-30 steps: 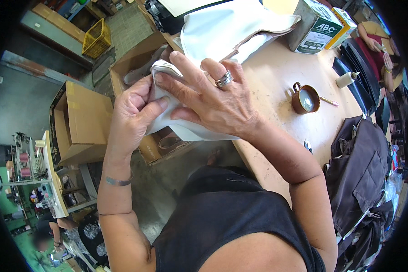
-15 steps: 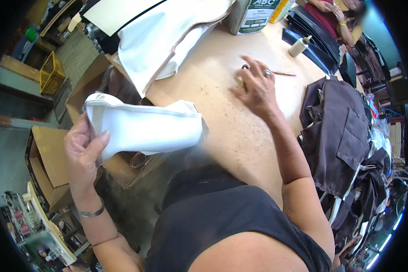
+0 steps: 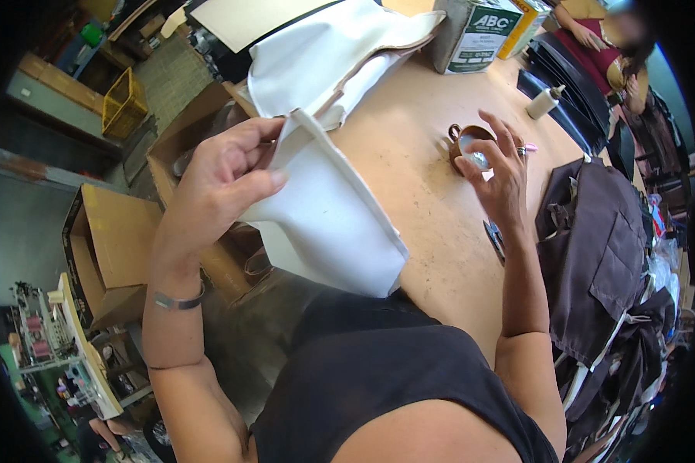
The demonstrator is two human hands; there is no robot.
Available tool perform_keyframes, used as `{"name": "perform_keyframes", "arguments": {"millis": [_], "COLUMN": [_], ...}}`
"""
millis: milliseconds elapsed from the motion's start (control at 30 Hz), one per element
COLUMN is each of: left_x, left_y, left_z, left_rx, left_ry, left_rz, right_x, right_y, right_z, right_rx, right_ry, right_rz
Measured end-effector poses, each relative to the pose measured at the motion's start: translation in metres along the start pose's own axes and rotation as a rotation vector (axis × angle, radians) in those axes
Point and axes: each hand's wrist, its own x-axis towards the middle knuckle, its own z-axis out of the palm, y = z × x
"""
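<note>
My left hand point(image 3: 228, 174) grips a white leather-like sewn piece point(image 3: 336, 224) by its upper edge. The piece hangs tilted over the table's near left edge, its seam running down toward the lower right. Over a small brown cup point(image 3: 462, 141) with a ring handle, my right hand point(image 3: 502, 177) hovers with fingers curved and apart. Something whitish shows inside the cup, though the fingers partly cover it. Whether they touch the cup I cannot tell. A pair of scissors or pliers point(image 3: 493, 235) lies partly hidden beside my right wrist.
More white pieces point(image 3: 309, 73) lie at the table's far left. A metal can point(image 3: 475, 35) and a squeeze bottle point(image 3: 546, 103) stand at the back. Dark brown fabric pieces point(image 3: 594, 247) are heaped at the right. Cardboard boxes point(image 3: 123, 239) sit at left. Another person point(image 3: 594, 35) is at far right.
My left hand has turned the white piece from lying level to slanting downward right. My right hand has shifted, and the brown cup beneath it now shows.
</note>
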Motion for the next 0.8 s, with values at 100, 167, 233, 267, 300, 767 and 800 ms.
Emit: {"name": "perform_keyframes", "arguments": {"millis": [100,167,233,267,300,767,800], "left_x": [0.004,0.006,0.003,0.003,0.005,0.005,0.005], "left_y": [0.0,0.001,0.006,0.007,0.006,-0.009,-0.01], "left_z": [0.0,0.003,0.005,0.005,0.005,-0.003,-0.003], "left_rx": [-0.067,-0.09,-0.065,-0.054,-0.064,-0.15,-0.151], "left_ry": [-0.053,-0.091,-0.113,-0.128,-0.134,-0.132,-0.128], "left_rz": [0.0,0.036,0.001,-0.013,-0.01,-0.023,-0.028], "right_x": [0.021,0.033,0.041,0.042,0.042,0.036,0.042], "right_y": [-0.071,-0.1,-0.116,-0.122,-0.127,-0.134,-0.133], "right_z": [-0.016,-0.013,-0.003,0.002,0.009,0.03,0.027], "right_rx": [0.392,0.502,0.403,0.288,0.175,0.074,0.024], "right_ry": [0.168,0.221,0.167,0.173,0.18,0.196,0.21], "right_rz": [-0.261,-0.438,-0.415,-0.389,-0.362,-0.439,-0.409]}}
